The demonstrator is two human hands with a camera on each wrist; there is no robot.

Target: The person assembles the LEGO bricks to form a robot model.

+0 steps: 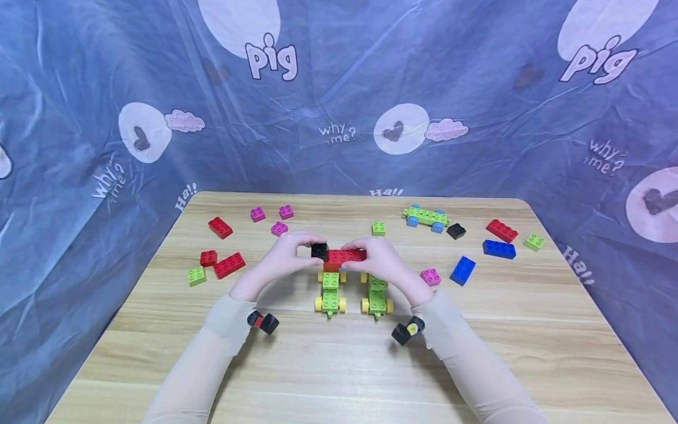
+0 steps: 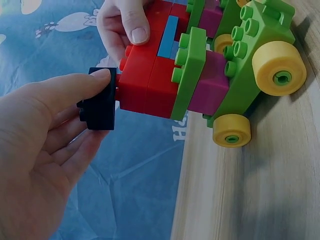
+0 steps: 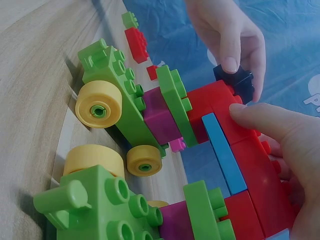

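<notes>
My left hand (image 1: 281, 257) pinches a black brick (image 2: 102, 102) between thumb and fingers. That brick sits over the left end of a red brick row (image 1: 343, 257), and red studs show in a narrow gap between them in the left wrist view. On the right, my other hand (image 1: 382, 259) grips the red row, thumb on its near side and fingers behind. Below the red bricks lie a thin blue piece (image 3: 224, 152), flat green bricks (image 3: 173, 102) and purple bricks (image 3: 160, 116). Two green wheeled bases (image 1: 331, 294) with yellow wheels (image 2: 279, 68) carry the build on the table.
Loose red bricks (image 1: 229, 265), pink bricks (image 1: 257, 214) and a green brick (image 1: 197, 276) lie to the left. Farther right are blue bricks (image 1: 463, 270), another black brick (image 1: 456, 231) and a green base with blue wheels (image 1: 425, 216). A printed blue cloth (image 1: 339, 165) hangs behind the table.
</notes>
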